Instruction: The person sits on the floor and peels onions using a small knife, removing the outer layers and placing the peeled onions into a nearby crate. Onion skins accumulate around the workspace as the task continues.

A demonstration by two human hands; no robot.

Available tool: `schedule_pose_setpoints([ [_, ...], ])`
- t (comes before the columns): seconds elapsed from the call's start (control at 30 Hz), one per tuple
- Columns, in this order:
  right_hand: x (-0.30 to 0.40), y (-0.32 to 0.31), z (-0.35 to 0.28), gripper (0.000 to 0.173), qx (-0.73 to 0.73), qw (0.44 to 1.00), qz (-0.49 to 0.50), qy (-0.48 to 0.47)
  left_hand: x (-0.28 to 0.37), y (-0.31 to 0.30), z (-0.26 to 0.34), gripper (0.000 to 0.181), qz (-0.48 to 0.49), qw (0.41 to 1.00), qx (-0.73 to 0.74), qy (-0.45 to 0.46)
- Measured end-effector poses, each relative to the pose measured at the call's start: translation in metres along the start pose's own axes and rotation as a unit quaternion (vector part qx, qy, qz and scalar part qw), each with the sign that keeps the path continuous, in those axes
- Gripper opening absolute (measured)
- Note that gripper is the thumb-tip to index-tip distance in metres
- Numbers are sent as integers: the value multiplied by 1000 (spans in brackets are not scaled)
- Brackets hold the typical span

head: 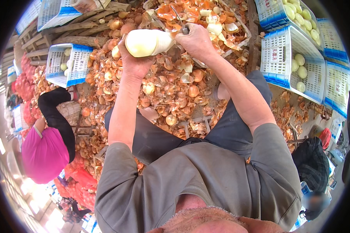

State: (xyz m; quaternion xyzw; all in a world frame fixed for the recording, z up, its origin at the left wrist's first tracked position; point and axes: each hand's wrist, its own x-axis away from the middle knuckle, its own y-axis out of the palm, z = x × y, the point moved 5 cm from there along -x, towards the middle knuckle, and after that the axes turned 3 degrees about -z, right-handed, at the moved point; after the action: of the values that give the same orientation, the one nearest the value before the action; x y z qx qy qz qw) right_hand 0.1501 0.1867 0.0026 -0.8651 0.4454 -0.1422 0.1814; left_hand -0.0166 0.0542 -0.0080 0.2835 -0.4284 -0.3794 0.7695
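Observation:
My left hand (136, 65) cups a large pale onion (140, 43), its outer surface bare and white. From the onion's right side a whitish layer of skin (165, 43) stretches across to my right hand (196, 40). That hand grips the dark handle of a small knife (185, 29), whose thin blade points up and away from me. Whether my right fingers also pinch the skin layer is hidden from this angle. Beneath both hands spreads a heap of onions and loose brown onion skins (169, 87).
Plastic crates with peeled onions stand at right (307, 72) and left (57, 65). A wooden beam (253, 38) edges the heap; rough wooden poles (87, 29) lie at upper left. A person in a pink top (46, 151) sits at left, another person in dark clothing (312, 166) at right.

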Motion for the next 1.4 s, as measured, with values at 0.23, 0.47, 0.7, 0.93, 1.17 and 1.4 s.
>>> schedule_pose_setpoints([
  [0.23,10,-1,-16,60,-186,979,-86,-9,0,2,1,55,26,999,-24,7],
  [0.47,16,17,-12,48,-224,960,-170,-5,-3,2,-5,65,24,989,-148,3],
  [0.7,21,18,-7,33,-325,930,-149,90,-8,-14,2,94,22,930,-361,74],
  [0.93,23,14,-10,23,-308,935,-135,111,7,8,0,108,-24,858,-485,170],
  [1.17,17,9,-10,21,-328,933,-121,90,-4,-10,-5,88,-58,962,-261,58],
  [1.4,18,2,-12,18,-389,901,-150,119,7,-3,-14,80,-21,984,-175,32],
])
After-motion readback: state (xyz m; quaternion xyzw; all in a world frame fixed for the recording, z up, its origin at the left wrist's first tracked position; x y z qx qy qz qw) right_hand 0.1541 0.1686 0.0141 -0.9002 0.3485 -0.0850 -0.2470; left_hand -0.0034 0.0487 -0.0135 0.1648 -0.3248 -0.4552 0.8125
